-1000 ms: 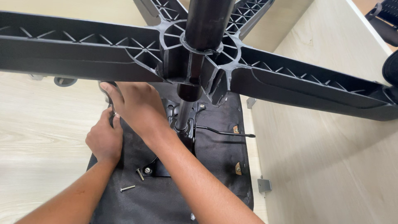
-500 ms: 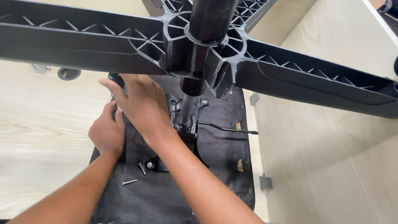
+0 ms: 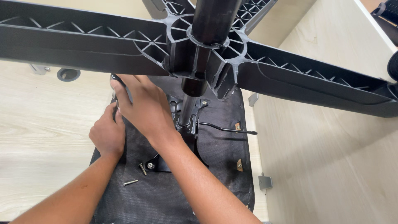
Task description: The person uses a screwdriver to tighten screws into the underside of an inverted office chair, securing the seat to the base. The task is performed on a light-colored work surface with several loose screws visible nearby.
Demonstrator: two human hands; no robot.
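Note:
An upturned office chair lies on a pale wooden surface, its black fabric seat underside (image 3: 215,166) facing me. The black star base (image 3: 290,79) spreads close to the camera on its gas column (image 3: 188,110). My right hand (image 3: 143,105) is closed on a black-handled tool (image 3: 117,81) at the seat's far left edge. Just under it, my left hand (image 3: 107,135) curls against the same edge; what its fingers hold is hidden. Two loose screws (image 3: 130,182) lie on the fabric near my forearms.
A thin black lever (image 3: 227,129) sticks out right from the metal mechanism plate (image 3: 195,128). Small metal brackets (image 3: 265,181) sit beside the seat's right edge. A round grommet hole (image 3: 68,74) lies at far left. A light wooden panel (image 3: 331,166) slopes at right.
Both hands stay at the seat's far left edge with the tool. The view has shifted slightly, so the star base sits a little differently in frame.

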